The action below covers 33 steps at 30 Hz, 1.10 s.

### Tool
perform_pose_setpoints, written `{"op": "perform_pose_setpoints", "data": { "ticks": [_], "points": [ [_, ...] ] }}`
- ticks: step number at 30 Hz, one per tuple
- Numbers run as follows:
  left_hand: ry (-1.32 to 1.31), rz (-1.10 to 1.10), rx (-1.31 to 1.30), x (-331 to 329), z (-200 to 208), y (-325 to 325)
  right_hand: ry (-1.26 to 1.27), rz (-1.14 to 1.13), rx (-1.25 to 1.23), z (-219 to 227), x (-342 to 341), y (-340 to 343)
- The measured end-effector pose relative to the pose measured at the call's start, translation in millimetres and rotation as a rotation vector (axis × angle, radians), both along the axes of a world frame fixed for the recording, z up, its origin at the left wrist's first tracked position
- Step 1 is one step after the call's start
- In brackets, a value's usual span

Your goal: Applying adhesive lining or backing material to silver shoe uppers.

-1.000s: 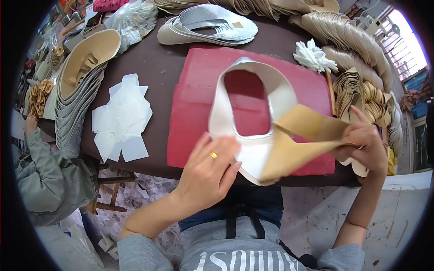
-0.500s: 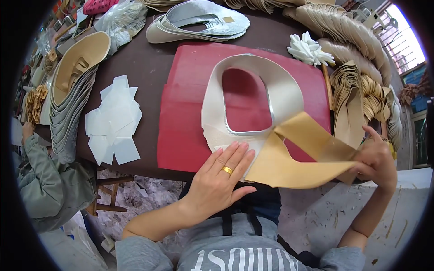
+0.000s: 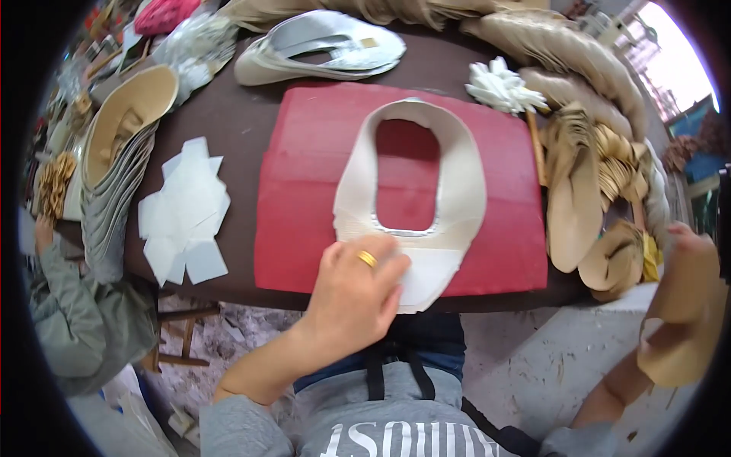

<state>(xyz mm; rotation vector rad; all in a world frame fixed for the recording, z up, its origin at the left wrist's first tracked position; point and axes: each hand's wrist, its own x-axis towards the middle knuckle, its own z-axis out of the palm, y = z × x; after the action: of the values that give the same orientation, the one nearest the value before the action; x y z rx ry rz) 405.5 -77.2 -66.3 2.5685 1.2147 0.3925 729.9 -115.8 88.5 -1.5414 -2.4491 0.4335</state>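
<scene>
A cream shoe upper with an oval opening lies on the red mat, a white patch across its near end. My left hand, with a gold ring, is at the near left of this upper. Its fingers are bent and closed against the patch's left edge, and their tips are partly hidden. Far to the right, off the table, my right hand is blurred. From it hangs a tan shoe-upper piece, curled beside my forearm and apart from the cream upper.
The red mat covers the middle of the brown table. White patches lie to its left, near stacked uppers. More uppers sit behind; tan pieces and a white bundle lie right. At far left is another person's sleeve.
The tan piece has come away from the cream upper and swung right and down with my right hand. My left hand's flat fingers have curled in. The view has shifted slightly.
</scene>
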Motion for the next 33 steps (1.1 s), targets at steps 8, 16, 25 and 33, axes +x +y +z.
{"op": "perform_pose_setpoints", "data": {
  "ticks": [8, 16, 25, 33],
  "points": [
    [-0.987, -0.186, -0.602, 38.4, 55.3, -13.7, -0.258, -0.182, 0.208, 7.6, -92.4, 13.2],
    [-0.871, -0.078, -0.633, 42.7, 75.6, -28.5, -0.095, 0.006, -0.263, 35.0, -75.2, 8.2],
    [-1.042, 0.165, -0.326, 25.5, 92.4, -37.5, 0.480, 0.365, -0.672, 16.6, -4.3, -3.3],
    [-0.679, 0.176, 0.263, 33.9, 71.1, -64.6, 0.375, -0.471, 0.310, 4.4, -10.2, -22.0]
  ]
}}
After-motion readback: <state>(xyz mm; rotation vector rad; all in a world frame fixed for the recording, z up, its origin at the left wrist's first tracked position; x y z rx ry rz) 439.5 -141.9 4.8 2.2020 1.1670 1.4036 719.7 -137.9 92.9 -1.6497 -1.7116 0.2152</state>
